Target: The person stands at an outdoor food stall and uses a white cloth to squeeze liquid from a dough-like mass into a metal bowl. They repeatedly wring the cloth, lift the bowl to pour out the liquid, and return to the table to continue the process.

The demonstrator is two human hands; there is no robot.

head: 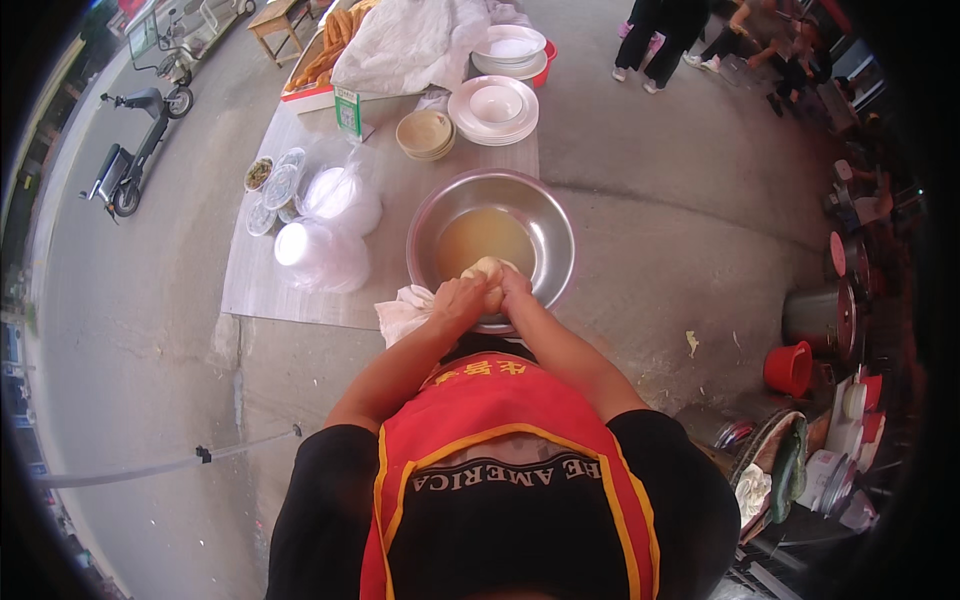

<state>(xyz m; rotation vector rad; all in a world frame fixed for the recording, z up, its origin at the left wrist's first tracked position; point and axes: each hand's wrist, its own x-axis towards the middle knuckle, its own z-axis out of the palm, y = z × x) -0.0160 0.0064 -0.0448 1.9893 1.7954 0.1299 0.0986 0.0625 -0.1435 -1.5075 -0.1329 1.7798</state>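
Note:
My left hand [460,300] and my right hand [515,289] close together around a pale cream lump [491,271]. Whether it is dough or a wet wad of cloth cannot be told. The lump is above the near part of a wide stainless steel basin [551,262]. Cloudy yellowish liquid [486,236] covers the basin's bottom. Beside my left hand, a whitish cloth [405,311] hangs over the table's near edge; my left wrist is against or just beside it. My palms and part of the lump are hidden by my fingers.
The table [255,292] bears bagged foam bowls [322,251], lidded tubs [281,186], brown bowls [424,133], stacked white plates [459,124], a code stand [349,112] and fried dough sticks [330,49]. Pots [817,322] and a red bucket [787,369] stand right. People [664,37] are beyond.

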